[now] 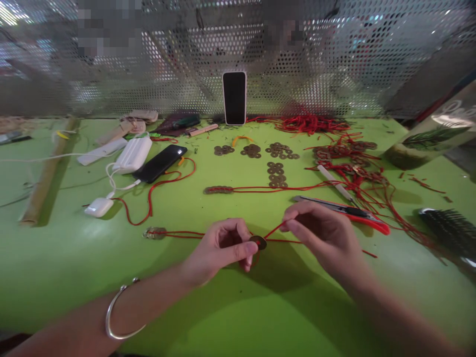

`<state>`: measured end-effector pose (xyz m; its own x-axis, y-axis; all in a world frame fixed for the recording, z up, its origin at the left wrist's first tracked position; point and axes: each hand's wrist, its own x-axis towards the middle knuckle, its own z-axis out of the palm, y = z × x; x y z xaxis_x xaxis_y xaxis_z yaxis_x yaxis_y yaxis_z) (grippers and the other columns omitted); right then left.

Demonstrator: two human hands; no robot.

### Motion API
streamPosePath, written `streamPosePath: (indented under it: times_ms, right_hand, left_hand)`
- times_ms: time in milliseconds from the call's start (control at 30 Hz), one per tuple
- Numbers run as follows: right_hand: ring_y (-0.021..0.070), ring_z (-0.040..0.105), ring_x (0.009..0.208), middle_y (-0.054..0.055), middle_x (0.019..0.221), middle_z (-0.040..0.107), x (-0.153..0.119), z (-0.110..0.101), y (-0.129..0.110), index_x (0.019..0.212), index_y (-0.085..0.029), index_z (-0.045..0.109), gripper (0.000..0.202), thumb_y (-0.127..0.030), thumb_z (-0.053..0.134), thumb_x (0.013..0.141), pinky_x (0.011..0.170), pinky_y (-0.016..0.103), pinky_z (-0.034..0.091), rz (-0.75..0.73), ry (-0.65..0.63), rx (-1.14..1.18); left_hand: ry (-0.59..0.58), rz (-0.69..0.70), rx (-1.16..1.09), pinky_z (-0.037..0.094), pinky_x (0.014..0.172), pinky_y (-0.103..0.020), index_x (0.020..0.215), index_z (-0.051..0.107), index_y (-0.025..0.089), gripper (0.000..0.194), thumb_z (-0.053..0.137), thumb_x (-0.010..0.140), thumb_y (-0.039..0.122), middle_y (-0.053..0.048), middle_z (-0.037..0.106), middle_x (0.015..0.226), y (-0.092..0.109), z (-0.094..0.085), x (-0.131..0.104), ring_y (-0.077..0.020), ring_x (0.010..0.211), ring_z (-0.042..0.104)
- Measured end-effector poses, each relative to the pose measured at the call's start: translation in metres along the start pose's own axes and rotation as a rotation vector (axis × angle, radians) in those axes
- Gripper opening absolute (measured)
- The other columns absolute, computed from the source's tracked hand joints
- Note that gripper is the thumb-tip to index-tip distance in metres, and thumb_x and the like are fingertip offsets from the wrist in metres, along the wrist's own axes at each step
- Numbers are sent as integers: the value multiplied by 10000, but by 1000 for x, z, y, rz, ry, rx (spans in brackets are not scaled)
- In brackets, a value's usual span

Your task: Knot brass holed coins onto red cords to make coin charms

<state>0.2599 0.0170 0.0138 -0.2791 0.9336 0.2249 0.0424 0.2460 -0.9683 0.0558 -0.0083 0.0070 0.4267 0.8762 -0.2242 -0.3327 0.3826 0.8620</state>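
Between thumb and fingers, my left hand (232, 243) pinches a dark round coin (261, 242) at the middle of the table. A red cord (273, 231) runs up from the coin to my right hand (320, 233), whose thumb and forefinger are closed on it. Behind my left hand, a strung row of coins (155, 233) lies with its red cords stretching to the right. Farther back rests another row of coins (218, 190) tied on red cord. Small piles of loose coins (281, 150) sit beyond.
A utility knife (357, 214) lies just behind my right hand. Tangled red cords (308, 123) and strung coins (357, 158) fill the back right. A phone (234, 98) stands upright against the perforated metal screen (178, 64). A black phone (159, 163) and white charger (133, 153) lie left; a brush (451, 235) right.
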Motion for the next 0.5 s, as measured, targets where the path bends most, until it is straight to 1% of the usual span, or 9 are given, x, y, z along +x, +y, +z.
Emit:
streamPosePath:
  times_ms: [133,233,333,500]
  right_hand:
    - [98,626,708,-2,779,644,6,-16,9,867,-208,639,70,-267,648,829,648,195,528,11,177,40]
    - [104,607,705,-10,765,624,12,-25,14,861,-213,641,81,-285,647,823,684,235,527,8,279,104]
    - [111,597,686,-16,748,604,17,-31,16,834,-213,634,89,-295,650,804,711,272,527,19,353,103]
    - [104,591,659,-25,719,572,24,-38,17,796,-198,622,91,-273,663,763,693,259,522,60,434,125]
  left_hand:
    - [8,-19,61,454,489,-183,664,514,145,291,769,711,277,24,590,512,1,-2,0,-72,471,542]
    - [7,-11,142,434,497,-191,659,526,144,287,757,723,301,22,582,516,3,-4,1,-75,481,532]
    - [-1,7,236,406,505,-193,654,537,143,279,740,737,316,22,572,515,8,-8,2,-76,494,519]
    - [-24,41,412,388,528,-202,679,549,147,252,701,770,325,12,593,574,18,-17,3,-81,529,514]
